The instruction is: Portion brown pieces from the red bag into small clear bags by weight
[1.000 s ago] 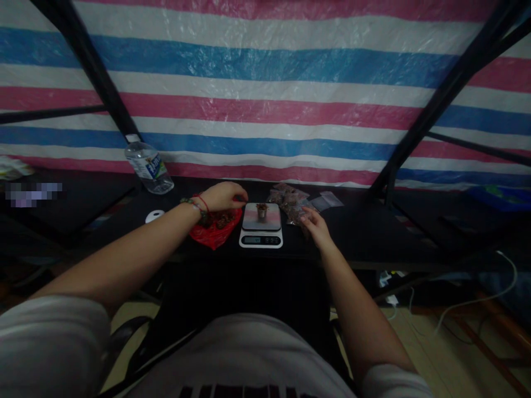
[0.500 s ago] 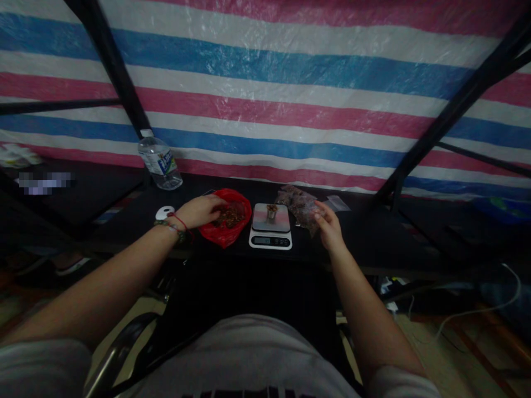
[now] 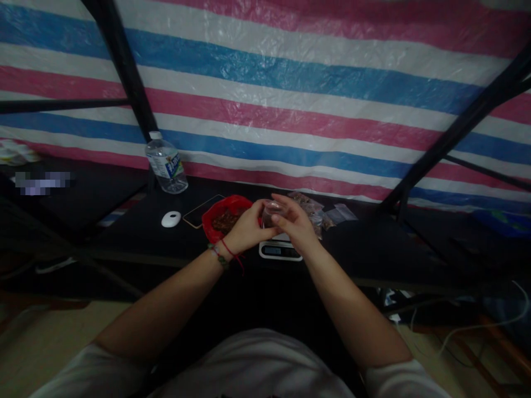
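My left hand and my right hand meet above the kitchen scale. Between them they grip a small clear plastic bag, its shiny film showing between thumbs and fingers. What lies inside it is hard to make out. The hands cover most of the scale's plate, and the small metal cup is not visible. Just left of the scale, partly behind my left hand, is a red plastic bag holding dried brown pieces. Several clear bags of brown bits lie behind my right hand.
A phone and a white computer mouse lie left of the red bag. Behind them stands a large clear bottle. Flat clear bags rest at the right. Black metal posts and a striped plastic sheet border the tabletop.
My left hand has left the red bag and moved right. My right hand has come left from the filled bags. Both now hold a clear bag over the scale.
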`<action>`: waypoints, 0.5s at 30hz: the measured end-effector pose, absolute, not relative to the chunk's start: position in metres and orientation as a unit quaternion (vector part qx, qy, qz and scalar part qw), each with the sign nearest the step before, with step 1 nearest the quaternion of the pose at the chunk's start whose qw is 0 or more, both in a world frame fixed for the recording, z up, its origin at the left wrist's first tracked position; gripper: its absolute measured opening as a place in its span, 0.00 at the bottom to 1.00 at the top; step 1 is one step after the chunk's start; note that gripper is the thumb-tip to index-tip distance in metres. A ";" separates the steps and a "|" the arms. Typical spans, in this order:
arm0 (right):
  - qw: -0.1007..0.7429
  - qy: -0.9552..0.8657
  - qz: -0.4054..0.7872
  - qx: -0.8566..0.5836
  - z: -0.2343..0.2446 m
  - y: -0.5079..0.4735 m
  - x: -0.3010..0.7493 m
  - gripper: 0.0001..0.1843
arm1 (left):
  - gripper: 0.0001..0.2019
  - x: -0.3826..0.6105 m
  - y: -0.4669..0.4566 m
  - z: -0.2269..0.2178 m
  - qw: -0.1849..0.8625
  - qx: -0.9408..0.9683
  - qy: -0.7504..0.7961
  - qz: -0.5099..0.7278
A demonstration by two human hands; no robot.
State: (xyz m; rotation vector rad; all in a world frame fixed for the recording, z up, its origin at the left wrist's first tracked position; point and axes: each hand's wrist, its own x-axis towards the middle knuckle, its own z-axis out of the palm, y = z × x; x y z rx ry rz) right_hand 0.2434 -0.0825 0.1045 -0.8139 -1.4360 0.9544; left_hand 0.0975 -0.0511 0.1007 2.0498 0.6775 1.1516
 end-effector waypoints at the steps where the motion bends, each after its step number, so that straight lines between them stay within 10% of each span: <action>1: 0.569 -0.619 0.406 -0.358 0.102 -0.083 0.241 0.31 | 0.23 0.097 -0.051 0.097 0.344 0.780 0.270 0.448; 9: 0.540 -0.640 0.353 -0.419 0.082 -0.090 0.251 0.14 | 0.14 0.080 -0.056 0.072 0.291 0.818 0.311 0.387; 15: 0.336 -0.759 0.280 -0.481 0.084 -0.099 0.257 0.11 | 0.09 0.072 -0.066 0.057 0.227 0.880 0.303 0.287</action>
